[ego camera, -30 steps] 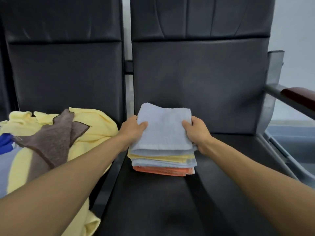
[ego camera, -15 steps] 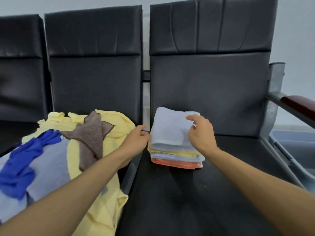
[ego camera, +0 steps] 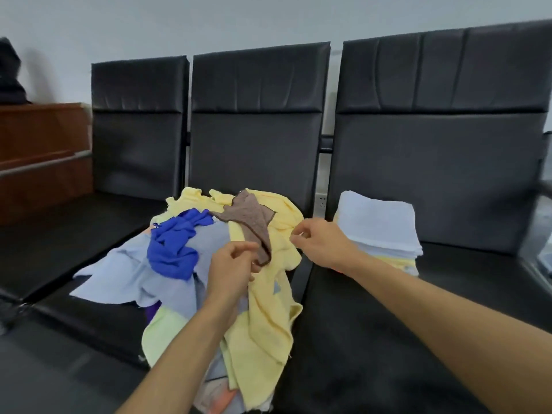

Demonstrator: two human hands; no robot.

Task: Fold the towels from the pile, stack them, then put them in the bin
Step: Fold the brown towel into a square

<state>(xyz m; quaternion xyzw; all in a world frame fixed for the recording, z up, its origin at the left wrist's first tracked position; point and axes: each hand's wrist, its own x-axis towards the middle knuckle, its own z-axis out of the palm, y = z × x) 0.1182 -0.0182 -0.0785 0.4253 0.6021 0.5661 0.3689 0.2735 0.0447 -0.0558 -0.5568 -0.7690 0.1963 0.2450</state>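
You've left the folded stack of pale towels [ego camera: 377,228] on the right black seat [ego camera: 466,297]. Your left hand [ego camera: 231,265] now pinches the brown terry towel [ego camera: 248,217] atop the loose multicoloured pile [ego camera: 176,282]; your right hand [ego camera: 324,245] curls beside it, grip unclear. Another fold begins.

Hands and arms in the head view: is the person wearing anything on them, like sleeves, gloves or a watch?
Nothing shows. The left hand and right hand are bare, no gloves or rings; the left forearm and right forearm are uncovered to the frame edge, with no sleeve, watch or bracelet in view.
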